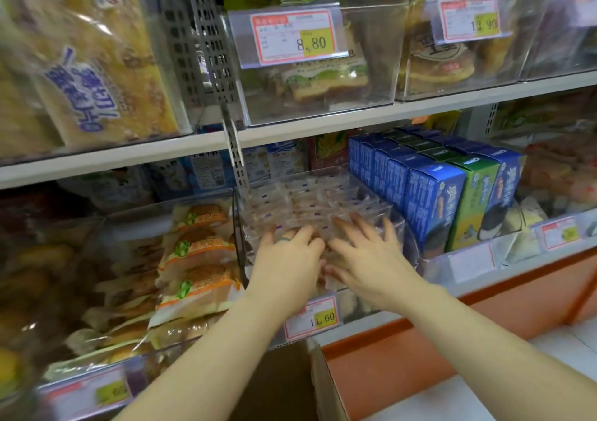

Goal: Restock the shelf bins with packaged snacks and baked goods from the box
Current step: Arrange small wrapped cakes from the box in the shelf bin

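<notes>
Clear-wrapped snack packets (pixel 300 199), under left hand (pixel 287 255), right hand (pixel 365 255)

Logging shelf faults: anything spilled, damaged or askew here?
Nothing stands out. The left hand and right hand rest on small clear-wrapped packets in rows in the clear plastic bin; blue and green cartons stand upright.

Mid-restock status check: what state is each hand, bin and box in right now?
left hand: in the clear bin, fingers bent over packets, grip unclear
right hand: fingers spread over the packets
clear bin: well filled
cardboard box: open, below the shelf
upper bin: partly filled
cookie boxes: upright, in rows
</notes>
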`<action>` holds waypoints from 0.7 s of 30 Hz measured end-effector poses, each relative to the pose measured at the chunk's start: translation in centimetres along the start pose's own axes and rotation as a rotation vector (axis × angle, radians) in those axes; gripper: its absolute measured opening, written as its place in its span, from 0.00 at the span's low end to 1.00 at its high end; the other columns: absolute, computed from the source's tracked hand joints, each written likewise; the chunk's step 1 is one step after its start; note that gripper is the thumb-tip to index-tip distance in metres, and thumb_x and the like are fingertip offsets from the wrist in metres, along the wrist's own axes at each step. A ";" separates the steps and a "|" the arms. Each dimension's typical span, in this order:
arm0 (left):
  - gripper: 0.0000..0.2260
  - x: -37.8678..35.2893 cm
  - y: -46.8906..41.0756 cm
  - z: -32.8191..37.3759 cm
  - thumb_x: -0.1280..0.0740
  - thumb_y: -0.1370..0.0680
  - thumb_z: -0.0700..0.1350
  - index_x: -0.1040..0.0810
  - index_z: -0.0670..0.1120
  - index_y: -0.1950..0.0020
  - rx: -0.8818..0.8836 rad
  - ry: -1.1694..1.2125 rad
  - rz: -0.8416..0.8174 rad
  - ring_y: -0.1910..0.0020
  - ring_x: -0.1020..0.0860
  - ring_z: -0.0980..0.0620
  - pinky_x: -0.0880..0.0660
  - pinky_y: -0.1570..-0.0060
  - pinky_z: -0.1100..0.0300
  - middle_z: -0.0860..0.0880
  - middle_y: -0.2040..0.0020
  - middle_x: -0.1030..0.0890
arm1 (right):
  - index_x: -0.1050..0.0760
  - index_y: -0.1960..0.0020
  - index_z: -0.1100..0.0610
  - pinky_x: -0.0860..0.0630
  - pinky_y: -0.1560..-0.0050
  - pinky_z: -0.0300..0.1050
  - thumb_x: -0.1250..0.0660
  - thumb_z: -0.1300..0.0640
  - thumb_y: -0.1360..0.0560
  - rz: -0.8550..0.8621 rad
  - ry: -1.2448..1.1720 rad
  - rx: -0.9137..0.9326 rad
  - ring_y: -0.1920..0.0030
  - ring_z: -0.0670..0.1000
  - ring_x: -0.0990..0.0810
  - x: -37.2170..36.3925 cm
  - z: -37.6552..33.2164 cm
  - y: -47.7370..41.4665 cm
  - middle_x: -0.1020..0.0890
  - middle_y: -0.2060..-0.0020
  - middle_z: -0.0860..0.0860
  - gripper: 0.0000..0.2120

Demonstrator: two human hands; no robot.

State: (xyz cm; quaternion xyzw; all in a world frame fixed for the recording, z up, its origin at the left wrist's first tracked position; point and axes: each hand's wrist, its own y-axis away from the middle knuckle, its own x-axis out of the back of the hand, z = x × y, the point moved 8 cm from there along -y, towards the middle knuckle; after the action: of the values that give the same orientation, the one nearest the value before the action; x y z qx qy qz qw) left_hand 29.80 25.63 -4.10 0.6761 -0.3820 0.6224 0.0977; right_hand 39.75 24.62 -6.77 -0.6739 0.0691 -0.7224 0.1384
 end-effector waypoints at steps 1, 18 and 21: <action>0.10 0.0 0.3 0.3 0.39 0.22 0.51 0.22 0.50 0.46 -0.044 0.024 0.003 0.46 0.22 0.48 0.31 0.41 0.46 0.51 0.43 0.22 | 0.25 0.44 0.44 0.33 0.42 0.72 0.47 0.38 0.28 -0.005 0.010 0.012 0.36 0.59 0.25 -0.2 0.1 0.4 0.22 0.38 0.52 0.19; 0.23 0.2 4.6 -4.7 0.34 0.29 0.65 0.25 0.53 0.39 0.082 -0.061 -0.124 0.47 0.20 0.46 0.37 0.34 0.37 0.50 0.41 0.24 | 0.22 0.53 0.51 0.24 0.46 0.59 0.26 0.42 0.36 0.063 0.019 0.183 0.46 0.55 0.19 1.5 -2.4 -1.3 0.18 0.47 0.51 0.18; 0.24 0.3 2.9 -4.5 0.31 0.31 0.63 0.23 0.50 0.41 0.052 -0.121 -0.147 0.47 0.20 0.42 0.34 0.37 0.35 0.46 0.42 0.22 | 0.20 0.58 0.53 0.23 0.52 0.56 0.22 0.45 0.40 0.095 0.006 0.089 0.52 0.55 0.18 1.4 -2.7 -2.3 0.16 0.52 0.52 0.17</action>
State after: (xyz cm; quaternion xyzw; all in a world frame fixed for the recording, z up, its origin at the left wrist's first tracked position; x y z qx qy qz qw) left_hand 24.53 26.24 -3.94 0.7408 -0.3204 0.5815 0.1023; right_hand 36.79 26.14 -5.00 -0.6608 0.0693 -0.7196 0.2019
